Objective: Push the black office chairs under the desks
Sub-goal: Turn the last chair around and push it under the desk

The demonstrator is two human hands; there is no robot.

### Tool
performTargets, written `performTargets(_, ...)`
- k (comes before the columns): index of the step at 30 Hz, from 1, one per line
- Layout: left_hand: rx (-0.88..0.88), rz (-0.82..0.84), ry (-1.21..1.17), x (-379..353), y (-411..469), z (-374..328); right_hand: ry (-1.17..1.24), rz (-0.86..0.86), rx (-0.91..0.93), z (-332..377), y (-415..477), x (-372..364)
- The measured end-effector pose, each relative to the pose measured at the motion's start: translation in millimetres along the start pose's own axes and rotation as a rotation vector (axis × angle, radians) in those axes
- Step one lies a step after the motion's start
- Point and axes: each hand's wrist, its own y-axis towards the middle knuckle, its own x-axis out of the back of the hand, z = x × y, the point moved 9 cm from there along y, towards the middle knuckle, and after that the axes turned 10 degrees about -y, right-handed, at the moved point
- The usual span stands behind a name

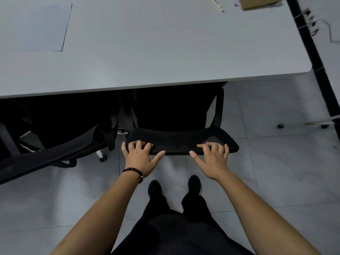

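A black office chair stands in front of me, its seat tucked beneath the white desk and only the top of its mesh backrest showing. My left hand, with a bead bracelet on the wrist, rests on the backrest's left end, fingers curled over the top and thumb spread below. My right hand lies the same way on the right end. A second black chair sits to the left, its backrest angled across the floor, partly under the desk.
A cardboard box and a pale stick lie at the desk's far right. A black post with cables runs along the right side. The floor is pale tile. My feet stand just behind the chair.
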Motion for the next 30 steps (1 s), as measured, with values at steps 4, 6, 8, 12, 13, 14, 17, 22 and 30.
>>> performTargets(4,0.018,-0.013,0.004,4,5,-3,0.013,-0.012,0.000,-1,6,7)
performTargets(6,0.033,-0.009,0.002,2,5,-5,0.005,-0.021,0.001,-4,8,10)
performTargets(8,0.032,-0.017,-0.004,0,2,-8,-0.010,-0.031,0.000,-7,8,11)
performTargets(12,-0.044,-0.004,-0.109,10,2,-1,-0.026,-0.049,-0.024,0,8,17)
performTargets(13,-0.067,-0.031,-0.156,20,3,5,-0.023,-0.066,-0.035,7,9,21)
performTargets(14,-0.083,-0.096,-0.199,34,5,16,-0.019,-0.088,-0.038,17,10,23)
performTargets(17,0.003,-0.332,-0.140,75,14,67,-0.012,-0.072,0.003,52,14,17)
performTargets(22,0.378,-0.087,0.032,58,20,174,-0.058,-0.041,-0.036,59,14,5)
performTargets(30,0.415,-0.059,0.083,37,-15,208,-0.075,-0.032,-0.045,58,15,6)
